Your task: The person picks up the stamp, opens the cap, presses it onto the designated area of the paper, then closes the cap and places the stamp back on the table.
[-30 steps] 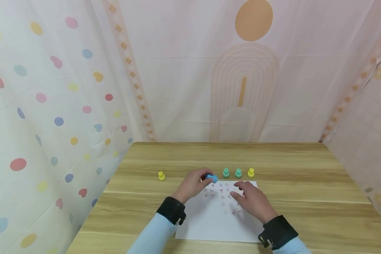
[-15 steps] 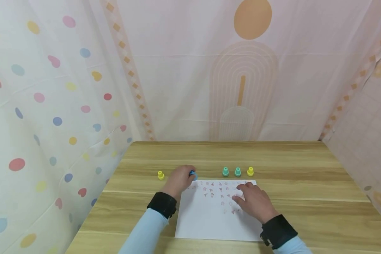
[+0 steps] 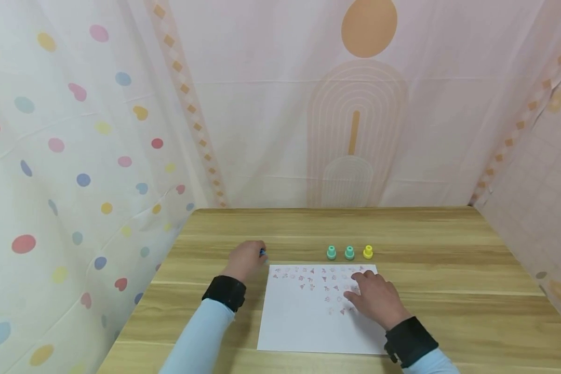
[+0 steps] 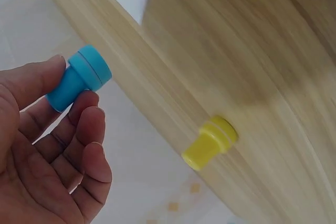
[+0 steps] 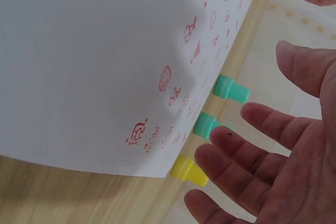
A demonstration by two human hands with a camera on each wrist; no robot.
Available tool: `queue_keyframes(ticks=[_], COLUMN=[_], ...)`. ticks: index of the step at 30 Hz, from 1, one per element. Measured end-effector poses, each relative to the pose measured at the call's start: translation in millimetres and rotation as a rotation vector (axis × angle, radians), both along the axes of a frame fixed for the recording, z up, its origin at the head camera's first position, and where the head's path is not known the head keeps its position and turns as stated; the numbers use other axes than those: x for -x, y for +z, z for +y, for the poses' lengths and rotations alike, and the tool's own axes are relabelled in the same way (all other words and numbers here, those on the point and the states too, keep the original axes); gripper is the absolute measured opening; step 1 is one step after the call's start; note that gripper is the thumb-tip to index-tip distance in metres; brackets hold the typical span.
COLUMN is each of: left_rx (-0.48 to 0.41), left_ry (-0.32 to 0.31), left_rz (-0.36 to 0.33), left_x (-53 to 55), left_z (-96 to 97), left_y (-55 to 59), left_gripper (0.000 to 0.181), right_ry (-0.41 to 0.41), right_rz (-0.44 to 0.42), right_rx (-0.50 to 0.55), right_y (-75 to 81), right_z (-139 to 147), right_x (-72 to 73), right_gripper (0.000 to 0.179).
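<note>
My left hand [image 3: 244, 261] pinches a small blue stamp [image 4: 81, 76] between thumb and fingers, over the wood left of the paper. A yellow stamp [image 4: 211, 141] stands on the table close to it in the left wrist view; in the head view the hand hides it. My right hand [image 3: 377, 298] hovers over the right part of a white sheet of paper [image 3: 304, 327], its fingers spread and holding nothing. Rows of small red stamped prints [image 5: 165, 78] cover the sheet's upper part, some of them behind the right hand in the head view.
Two teal stamps [image 3: 331, 253] and another yellow stamp [image 3: 368, 252] stand in a row behind the paper's far edge. The wooden table [image 3: 449, 249] ends at the back against a patterned curtain [image 3: 262, 130], with a dotted curtain [image 3: 98, 208] along the left.
My left hand has carried the blue stamp leftward, off the paper and over to the yellow stamp at the left, covering it in the head view. The right hand has barely moved.
</note>
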State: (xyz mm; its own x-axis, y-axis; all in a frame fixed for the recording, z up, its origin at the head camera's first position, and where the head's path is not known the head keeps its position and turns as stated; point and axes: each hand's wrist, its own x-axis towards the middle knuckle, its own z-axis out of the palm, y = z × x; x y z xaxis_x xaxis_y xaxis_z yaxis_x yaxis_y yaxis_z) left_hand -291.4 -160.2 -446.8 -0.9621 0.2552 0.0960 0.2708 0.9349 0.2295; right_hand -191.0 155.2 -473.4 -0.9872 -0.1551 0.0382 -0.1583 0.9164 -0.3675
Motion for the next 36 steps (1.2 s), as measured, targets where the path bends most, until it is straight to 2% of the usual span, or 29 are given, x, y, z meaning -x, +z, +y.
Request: queue_keyframes(ticks=[16, 27, 32, 36], left_rx=[0.017, 0.090, 0.087, 0.093], left_ry=[0.079, 0.101, 0.123, 0.136], left_rz=[-0.042, -0.057, -0.054, -0.017], left_x=[3.6, 5.0, 4.1, 5.1], left_z=[-22.7, -29.3, -28.9, -28.1], left_y=[-6.6, -23.8, -23.8, -20.5], left_gripper=[0.011, 0.007, 0.022, 0.033], right_ry=[-0.004, -0.002, -0.001, 0.001], right_rz=[-0.031, -0.045, -0.039, -0.029], right_rx=[0.010, -0.005, -0.004, 0.002], right_y=[-1.4, -3.8, -5.8, -5.5], right_z=[0.9, 0.8, 1.3, 1.6], right_x=[-0.3, 0.1, -0.2, 0.0], right_gripper=[0.044, 0.042, 0.042, 0.042])
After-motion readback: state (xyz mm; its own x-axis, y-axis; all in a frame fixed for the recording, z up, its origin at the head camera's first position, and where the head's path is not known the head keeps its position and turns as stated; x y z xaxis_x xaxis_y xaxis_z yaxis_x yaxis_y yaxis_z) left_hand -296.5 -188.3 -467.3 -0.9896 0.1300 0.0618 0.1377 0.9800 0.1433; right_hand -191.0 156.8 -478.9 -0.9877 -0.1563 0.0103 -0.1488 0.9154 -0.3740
